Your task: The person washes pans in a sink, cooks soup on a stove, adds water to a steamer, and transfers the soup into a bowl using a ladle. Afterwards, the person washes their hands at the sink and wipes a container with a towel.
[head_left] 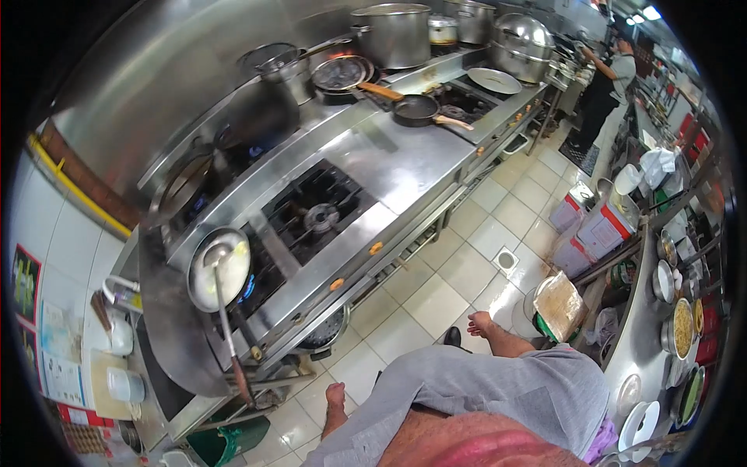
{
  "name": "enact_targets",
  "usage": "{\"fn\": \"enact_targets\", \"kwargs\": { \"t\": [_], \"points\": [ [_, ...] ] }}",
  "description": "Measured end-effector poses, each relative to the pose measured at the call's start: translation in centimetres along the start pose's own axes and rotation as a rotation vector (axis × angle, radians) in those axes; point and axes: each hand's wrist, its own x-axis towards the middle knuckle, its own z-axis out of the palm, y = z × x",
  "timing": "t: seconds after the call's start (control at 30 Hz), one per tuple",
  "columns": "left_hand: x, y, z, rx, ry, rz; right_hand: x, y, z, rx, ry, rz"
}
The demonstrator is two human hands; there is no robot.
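My left hand (335,395) hangs low over the floor tiles, near the front of the stove. It is small and foreshortened, so its finger pose is unclear. My right hand (481,324) is out to my right above the floor, fingers loosely bent and apart, nothing in it. Away from both hands, a wide pan (204,289) with pale contents sits at the stove's near left, over a blue flame. A long-handled ladle (226,325) rests in it, its brown handle sticking out past the stove's front edge.
The steel stove (405,167) carries an unlit-looking burner (320,216), a black frying pan (416,110) and large pots (391,35) behind. At right are a bucket with cardboard on it (560,305), white-and-red tubs (605,227) and a counter with bowls (677,327). Another person (611,89) stands far off.
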Motion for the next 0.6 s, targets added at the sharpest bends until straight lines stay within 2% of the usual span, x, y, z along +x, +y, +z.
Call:
{"fn": "enact_targets", "kwargs": {
  "t": [0.13,0.23,0.27,0.33,0.43,0.6],
  "points": [
    [-0.2,6.3,8.0,0.154,-0.118,0.074,1.4,-2.3,-7.1,-0.025,-0.008,0.072],
    [-0.3,11.2,14.8,0.271,-0.18,0.17,2.9,-6.7,-12.6,0.117,-0.015,-0.075],
    [0.0,12.8,16.8,0.302,-0.187,0.203,3.7,-8.1,-14.3,0.119,-0.014,-0.072],
    [1.4,16.0,21.2,0.346,-0.195,0.256,5.1,-11.5,-17.1,0.316,0.061,-0.099],
    [4.6,19.8,26.5,0.327,-0.14,0.32,7.1,-16.5,-19.2,0.409,0.057,-0.183],
    [7.0,26.4,29.0,0.397,-0.157,0.285,10.5,-23.6,-18.0,0.431,0.006,-0.232]
  ]
}}
